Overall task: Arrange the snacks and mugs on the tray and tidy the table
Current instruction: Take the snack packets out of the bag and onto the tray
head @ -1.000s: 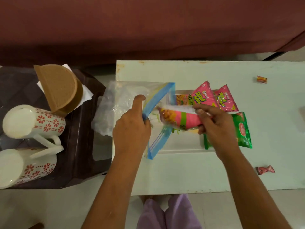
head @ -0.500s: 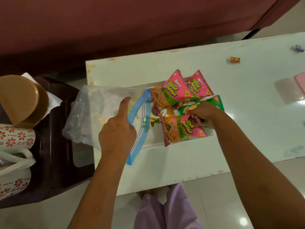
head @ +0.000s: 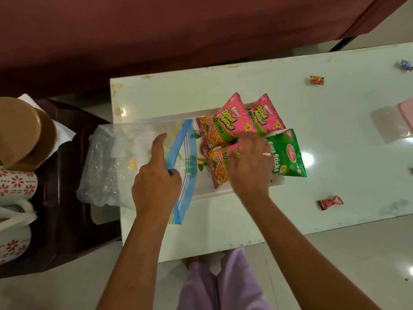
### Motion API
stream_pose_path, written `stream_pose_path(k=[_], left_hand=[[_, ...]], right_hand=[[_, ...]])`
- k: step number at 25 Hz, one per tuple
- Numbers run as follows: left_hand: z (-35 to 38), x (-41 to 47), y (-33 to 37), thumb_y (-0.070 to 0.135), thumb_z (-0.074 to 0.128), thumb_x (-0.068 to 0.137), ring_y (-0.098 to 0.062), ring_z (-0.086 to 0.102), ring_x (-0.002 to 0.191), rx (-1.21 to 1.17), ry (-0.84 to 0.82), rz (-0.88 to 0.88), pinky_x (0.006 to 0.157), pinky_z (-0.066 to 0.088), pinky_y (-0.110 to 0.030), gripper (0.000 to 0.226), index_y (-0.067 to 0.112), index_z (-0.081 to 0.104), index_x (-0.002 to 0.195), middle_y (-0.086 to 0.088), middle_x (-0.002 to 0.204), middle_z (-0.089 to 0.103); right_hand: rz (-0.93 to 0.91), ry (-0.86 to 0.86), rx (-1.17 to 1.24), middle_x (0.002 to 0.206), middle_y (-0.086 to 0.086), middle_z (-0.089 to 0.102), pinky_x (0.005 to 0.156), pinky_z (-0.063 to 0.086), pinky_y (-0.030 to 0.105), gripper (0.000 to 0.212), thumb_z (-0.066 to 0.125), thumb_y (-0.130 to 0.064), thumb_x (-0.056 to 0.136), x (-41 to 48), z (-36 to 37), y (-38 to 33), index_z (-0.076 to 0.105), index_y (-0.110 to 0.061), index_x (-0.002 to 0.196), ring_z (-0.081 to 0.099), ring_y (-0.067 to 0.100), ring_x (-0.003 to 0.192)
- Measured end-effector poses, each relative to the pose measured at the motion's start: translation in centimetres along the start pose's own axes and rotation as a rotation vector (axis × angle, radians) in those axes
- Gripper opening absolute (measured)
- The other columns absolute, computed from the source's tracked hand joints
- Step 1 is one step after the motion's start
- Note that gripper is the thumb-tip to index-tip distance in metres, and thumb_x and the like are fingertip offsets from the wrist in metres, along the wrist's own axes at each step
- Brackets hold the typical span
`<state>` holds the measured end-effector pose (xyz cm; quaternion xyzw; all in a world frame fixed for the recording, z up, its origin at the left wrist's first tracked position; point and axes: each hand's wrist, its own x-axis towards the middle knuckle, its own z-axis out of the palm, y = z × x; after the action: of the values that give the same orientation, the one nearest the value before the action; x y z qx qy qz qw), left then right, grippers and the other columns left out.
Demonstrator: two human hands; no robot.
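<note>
Three pink snack packets lie on a white tray (head: 212, 193) on the pale table: two at the back (head: 225, 126) (head: 266, 117) and one in front (head: 216, 167). A green sticks packet (head: 288, 153) lies at the tray's right end. My right hand (head: 250, 166), blurred, rests flat over the front pink packet with its fingers spread. My left hand (head: 156, 177) pinches the blue zip edge of a clear plastic bag (head: 116, 157), which overhangs the table's left end. Two white mugs with red flowers (head: 15, 182) (head: 13, 239) lie on a dark side table.
The dark side table (head: 67, 198) also holds round brown coasters (head: 20, 130) on a white napkin. Loose wrapped sweets lie on the table: orange (head: 316, 80), red (head: 330, 202), blue (head: 405, 65). A pink object (head: 406, 113) is at the right edge. A maroon sofa runs behind.
My right hand carried a pink packet out of the bag and laid it on the tray in front of the others. My left hand kept its hold on the bag.
</note>
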<state>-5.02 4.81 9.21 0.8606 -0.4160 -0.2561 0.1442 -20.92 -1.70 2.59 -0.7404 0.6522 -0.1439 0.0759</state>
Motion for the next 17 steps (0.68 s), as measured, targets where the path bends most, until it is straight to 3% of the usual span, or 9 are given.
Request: stream_pose_path(k=[2,5,13,17], left_hand=[[-0.1,0.1,-0.1,0.014,0.054,0.088,-0.033,0.061,0.066,-0.009,-0.005,-0.012,0.060,0.055,-0.045,0.066,0.036,0.021,0.141,-0.012,0.077,0.061],[-0.3,0.2,-0.4,0.017,0.056,0.089,-0.031,0.064,0.068,-0.015,-0.001,-0.022,0.063,0.057,-0.045,0.066,0.036,0.020,0.140,-0.011,0.081,0.062],[-0.5,-0.5,-0.7,0.014,0.055,0.089,-0.027,0.062,0.062,-0.041,0.009,-0.031,0.056,0.053,-0.036,0.064,0.034,0.022,0.140,-0.009,0.073,0.060],[-0.8,-0.6,-0.9,0.014,0.055,0.089,-0.027,0.063,0.064,-0.062,0.015,-0.018,0.058,0.056,-0.040,0.064,0.034,0.022,0.140,-0.009,0.076,0.061]], right_hand=[[-0.236,-0.076,-0.169,0.136,0.004,0.053,0.102,0.040,0.051,0.046,0.053,-0.030,0.086,-2.4,1.7,-0.8,0.051,-0.020,0.131,0.048,0.028,0.128],[-0.394,-0.161,-0.340,0.146,0.000,0.045,0.110,0.031,0.052,0.054,0.052,-0.041,0.089,-3.4,3.7,0.3,0.044,-0.021,0.139,0.039,0.023,0.136],[-0.276,-0.203,-0.422,0.151,0.008,0.036,0.110,0.028,0.054,0.067,0.049,-0.051,0.088,-3.2,5.3,0.5,0.033,-0.020,0.145,0.031,0.033,0.140],[-0.217,-0.250,-0.405,0.154,0.009,0.030,0.111,0.025,0.056,0.065,0.044,-0.050,0.091,-3.4,5.1,0.0,0.028,-0.019,0.146,0.025,0.035,0.141]])
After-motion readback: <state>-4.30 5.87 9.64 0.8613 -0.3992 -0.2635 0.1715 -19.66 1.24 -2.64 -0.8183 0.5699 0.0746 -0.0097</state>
